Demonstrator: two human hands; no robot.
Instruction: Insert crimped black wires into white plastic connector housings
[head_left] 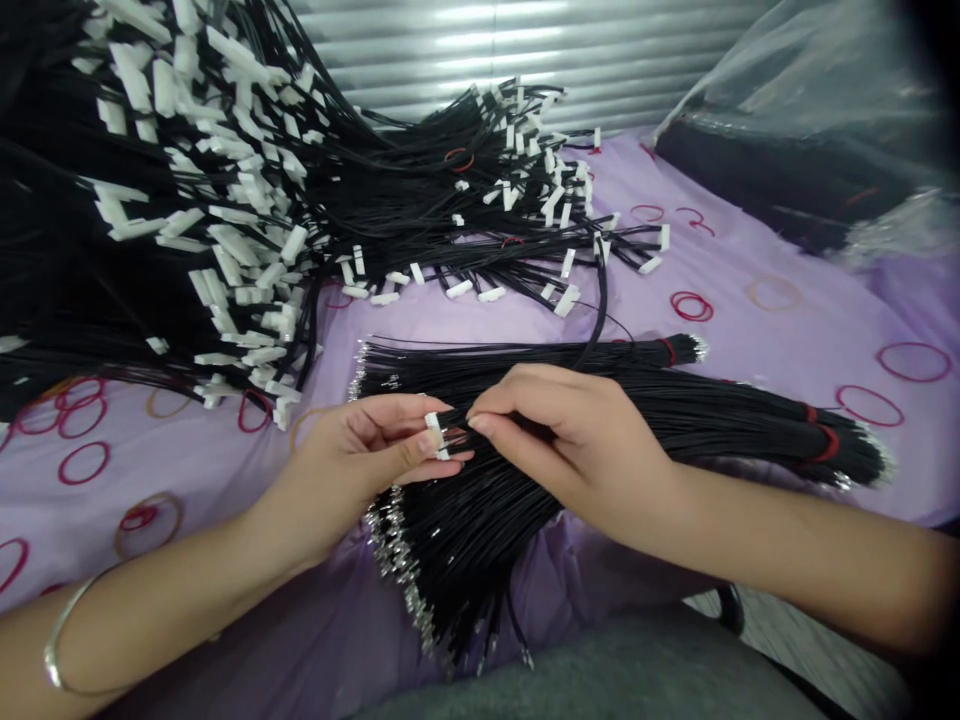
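Observation:
My left hand (382,440) pinches a small white plastic connector (435,436) between thumb and fingers. Just to its right, my right hand (562,430) has thumb and forefinger pressed together on a thin black wire (455,420) that runs toward the connector. Whether the wire's end sits inside the connector I cannot tell. Under both hands lies a fanned-out bundle of black wires (480,520) with bare silvery terminals (401,550) at the left ends. Red bands (825,440) tie its right end.
A large heap of black cables with white connectors (240,190) rises at the left, and more cables (420,180) lie behind. Red rubber bands (691,306) are scattered over the purple cloth (645,290). A clear plastic bag (817,120) with dark contents stands at the back right.

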